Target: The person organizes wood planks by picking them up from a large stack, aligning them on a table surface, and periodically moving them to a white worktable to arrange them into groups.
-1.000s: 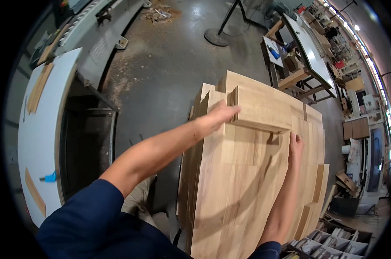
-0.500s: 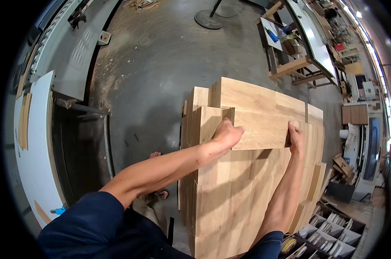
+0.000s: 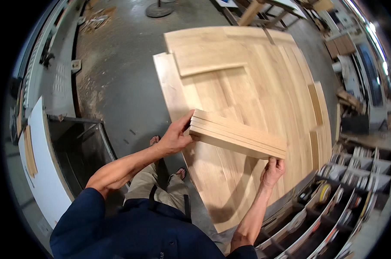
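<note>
Left fingers (image 3: 183, 124), right fingers (image 3: 276, 164) grasping board stack (image 3: 238, 137); wooden pile (image 3: 286, 99) beneath, divided rack (image 3: 379, 180) nearby

Illumination moderate: boards (image 3: 264, 99) read bright, floor (image 3: 122, 69) dimmer. A glaring white strip (image 3: 372, 29) is overexposed at upper right. Pale sheen noted on the boards' left edge. A soft-edged shadow (image 3: 247, 172) falls below the stacked planks (image 3: 238, 134), which are acceptably sharp. Background at right soft. Fisheye curvature evident; corners black.
</note>
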The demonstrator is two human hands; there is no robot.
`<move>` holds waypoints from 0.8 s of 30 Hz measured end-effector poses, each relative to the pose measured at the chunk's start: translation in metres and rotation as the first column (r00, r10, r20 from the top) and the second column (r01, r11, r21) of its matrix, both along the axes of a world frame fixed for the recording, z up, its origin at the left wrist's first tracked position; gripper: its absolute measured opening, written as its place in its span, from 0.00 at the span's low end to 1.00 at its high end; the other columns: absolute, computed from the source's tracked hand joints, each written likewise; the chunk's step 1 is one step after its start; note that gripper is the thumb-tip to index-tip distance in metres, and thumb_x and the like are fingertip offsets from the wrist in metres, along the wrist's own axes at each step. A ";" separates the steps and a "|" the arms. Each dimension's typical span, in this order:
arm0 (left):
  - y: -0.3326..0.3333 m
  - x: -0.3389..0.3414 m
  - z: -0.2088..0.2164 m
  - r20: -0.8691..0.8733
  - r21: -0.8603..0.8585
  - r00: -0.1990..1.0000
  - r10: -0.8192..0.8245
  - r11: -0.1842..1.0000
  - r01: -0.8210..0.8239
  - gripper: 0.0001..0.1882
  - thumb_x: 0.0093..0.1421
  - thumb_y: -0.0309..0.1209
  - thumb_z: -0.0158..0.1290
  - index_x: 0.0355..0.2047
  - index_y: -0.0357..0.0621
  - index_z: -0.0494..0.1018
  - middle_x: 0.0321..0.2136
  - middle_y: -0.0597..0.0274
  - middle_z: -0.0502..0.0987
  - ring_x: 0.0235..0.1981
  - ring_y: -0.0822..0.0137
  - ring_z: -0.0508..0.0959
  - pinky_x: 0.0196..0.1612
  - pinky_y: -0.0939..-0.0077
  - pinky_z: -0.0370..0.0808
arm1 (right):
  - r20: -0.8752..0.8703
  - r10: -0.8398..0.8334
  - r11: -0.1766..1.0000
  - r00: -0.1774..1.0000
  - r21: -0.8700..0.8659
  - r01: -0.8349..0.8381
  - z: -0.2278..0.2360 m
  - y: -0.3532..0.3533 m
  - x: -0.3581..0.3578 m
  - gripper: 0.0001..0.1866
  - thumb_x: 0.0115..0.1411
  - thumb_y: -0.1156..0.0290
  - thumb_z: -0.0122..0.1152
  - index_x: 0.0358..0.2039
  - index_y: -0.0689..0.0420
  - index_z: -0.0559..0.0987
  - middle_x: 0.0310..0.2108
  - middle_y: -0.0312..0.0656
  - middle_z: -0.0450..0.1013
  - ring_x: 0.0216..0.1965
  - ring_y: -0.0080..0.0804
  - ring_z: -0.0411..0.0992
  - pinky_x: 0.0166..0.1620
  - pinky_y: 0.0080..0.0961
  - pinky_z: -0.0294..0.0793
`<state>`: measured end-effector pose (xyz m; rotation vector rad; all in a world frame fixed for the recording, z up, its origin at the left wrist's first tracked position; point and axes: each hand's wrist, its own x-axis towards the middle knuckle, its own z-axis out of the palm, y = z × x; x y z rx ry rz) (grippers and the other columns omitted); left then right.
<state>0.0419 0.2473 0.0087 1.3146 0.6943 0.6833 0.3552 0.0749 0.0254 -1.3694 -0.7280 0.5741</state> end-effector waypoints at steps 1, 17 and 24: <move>-0.015 0.005 -0.009 0.067 -0.105 0.997 -0.028 0.994 0.035 0.40 0.49 0.19 0.56 0.61 0.38 0.50 0.54 0.56 0.63 0.57 0.66 0.62 0.59 0.74 0.59 | -0.023 -0.083 0.996 0.996 0.016 0.084 -0.005 -0.021 -0.007 0.17 0.56 0.77 0.59 0.46 0.67 0.72 0.42 0.40 0.73 0.42 0.23 0.69 0.47 0.19 0.68; -0.081 0.050 -0.028 -0.204 0.314 0.975 -0.093 0.937 0.155 0.39 0.52 0.26 0.58 0.61 0.35 0.51 0.59 0.53 0.59 0.59 0.65 0.60 0.60 0.72 0.55 | -0.140 -0.256 0.965 0.956 0.022 0.262 -0.060 -0.141 -0.017 0.20 0.58 0.75 0.56 0.50 0.67 0.70 0.42 0.37 0.72 0.42 0.19 0.67 0.46 0.15 0.65; -0.083 0.053 -0.032 -0.229 0.357 0.967 -0.115 0.914 0.193 0.38 0.54 0.26 0.56 0.61 0.33 0.49 0.61 0.51 0.55 0.60 0.64 0.57 0.61 0.72 0.53 | -0.074 -0.362 0.929 0.929 -0.106 0.353 -0.052 -0.143 -0.022 0.26 0.60 0.63 0.54 0.55 0.65 0.66 0.44 0.36 0.71 0.38 0.17 0.64 0.43 0.13 0.63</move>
